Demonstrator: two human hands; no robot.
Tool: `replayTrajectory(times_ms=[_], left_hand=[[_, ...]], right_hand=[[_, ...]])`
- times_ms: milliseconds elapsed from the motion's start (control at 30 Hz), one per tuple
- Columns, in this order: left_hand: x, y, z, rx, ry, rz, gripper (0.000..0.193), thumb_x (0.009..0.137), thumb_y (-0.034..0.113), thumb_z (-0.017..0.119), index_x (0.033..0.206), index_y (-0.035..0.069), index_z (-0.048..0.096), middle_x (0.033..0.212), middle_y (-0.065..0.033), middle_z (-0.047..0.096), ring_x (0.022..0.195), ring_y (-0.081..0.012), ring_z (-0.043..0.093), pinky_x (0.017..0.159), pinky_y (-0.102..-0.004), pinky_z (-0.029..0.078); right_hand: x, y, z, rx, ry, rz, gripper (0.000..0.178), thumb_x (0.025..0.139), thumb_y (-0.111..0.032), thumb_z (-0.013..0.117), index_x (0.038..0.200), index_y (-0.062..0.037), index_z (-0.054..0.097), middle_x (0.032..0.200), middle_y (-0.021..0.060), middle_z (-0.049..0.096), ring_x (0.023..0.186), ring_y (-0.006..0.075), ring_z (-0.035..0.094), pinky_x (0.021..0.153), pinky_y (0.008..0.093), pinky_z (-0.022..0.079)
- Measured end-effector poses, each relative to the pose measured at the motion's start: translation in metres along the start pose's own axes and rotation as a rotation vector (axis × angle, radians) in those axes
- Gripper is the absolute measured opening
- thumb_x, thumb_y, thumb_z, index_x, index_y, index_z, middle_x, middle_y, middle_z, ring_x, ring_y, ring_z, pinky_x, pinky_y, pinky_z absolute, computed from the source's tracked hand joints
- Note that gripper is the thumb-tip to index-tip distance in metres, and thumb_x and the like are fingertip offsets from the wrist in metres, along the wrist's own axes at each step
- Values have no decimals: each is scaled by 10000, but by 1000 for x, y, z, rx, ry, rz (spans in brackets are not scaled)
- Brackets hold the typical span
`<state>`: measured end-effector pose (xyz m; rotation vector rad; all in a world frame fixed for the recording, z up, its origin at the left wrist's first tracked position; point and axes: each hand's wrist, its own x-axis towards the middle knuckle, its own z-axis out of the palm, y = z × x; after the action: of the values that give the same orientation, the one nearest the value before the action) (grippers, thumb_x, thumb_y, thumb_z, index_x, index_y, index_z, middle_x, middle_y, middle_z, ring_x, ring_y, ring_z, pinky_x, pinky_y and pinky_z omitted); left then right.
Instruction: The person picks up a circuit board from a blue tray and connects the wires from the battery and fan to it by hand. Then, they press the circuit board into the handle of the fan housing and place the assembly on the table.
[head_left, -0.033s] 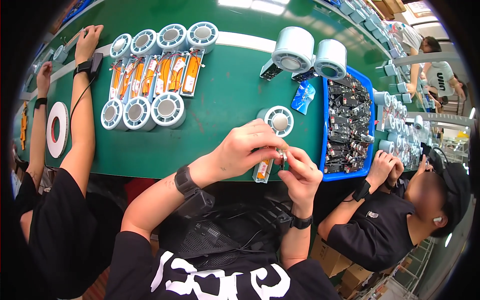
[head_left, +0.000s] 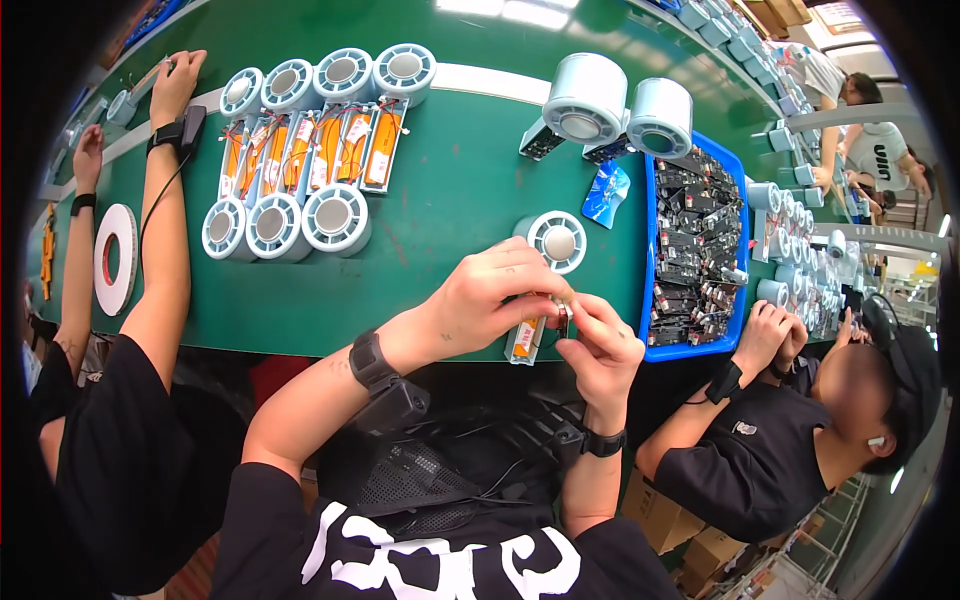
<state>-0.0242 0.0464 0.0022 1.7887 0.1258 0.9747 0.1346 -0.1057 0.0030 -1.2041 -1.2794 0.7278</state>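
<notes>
Over the table's near edge my two hands meet at a small dark electronic part point(head_left: 564, 322) with a light metallic end. My left hand point(head_left: 505, 292) is closed, thumb and fingers pinching the part's upper end. From the other side, my right hand point(head_left: 604, 352) pinches it too, fingers curled. Fingertips cover most of the part. Beneath my hands lies a pale-blue device with a round fan-like head point(head_left: 557, 243). Its open handle point(head_left: 523, 341) shows an orange battery and sticks out below my left hand; the middle of the device is hidden.
A blue tray point(head_left: 650, 290) of black circuit boards stands at right. Two pale-blue devices point(head_left: 585, 100) and a blue packet point(head_left: 606, 194) lie behind. Several opened devices point(head_left: 340, 75) are lined up at left, near a tape roll point(head_left: 115, 260). Co-workers' arms point(head_left: 165, 200) flank both sides.
</notes>
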Motion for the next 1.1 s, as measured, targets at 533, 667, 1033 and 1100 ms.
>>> replayTrajectory(times_ms=[533,667,1033,1100], left_hand=[[1,18,0,217,328,-151,202,797,81,797,953,51,671,803,-59,627,714,-243,600,648,-346,505],[-24,38,4,554,45,-218,267,782,137,833,953,36,654,790,-93,626,711,-228,627,607,-321,506],[0,51,43,960,10,-248,246,801,136,783,942,40,606,833,-114,621,709,-259,646,594,-367,522],[-3,52,38,905,18,-244,241,798,107,777,951,35,604,829,-111,621,708,-261,644,598,-365,524]], right_hand=[[36,-25,-5,-168,35,32,454,786,176,662,1221,47,682,1209,175,662,1005,206,682,842,282,546],[43,-27,3,43,127,171,369,853,136,634,1212,61,666,1186,155,662,999,192,680,876,280,532],[30,-7,8,287,313,383,395,887,74,641,1278,36,606,1115,90,639,929,131,662,843,266,525],[29,-7,14,289,326,366,392,882,76,647,1269,35,603,1109,85,638,924,124,658,842,264,523]])
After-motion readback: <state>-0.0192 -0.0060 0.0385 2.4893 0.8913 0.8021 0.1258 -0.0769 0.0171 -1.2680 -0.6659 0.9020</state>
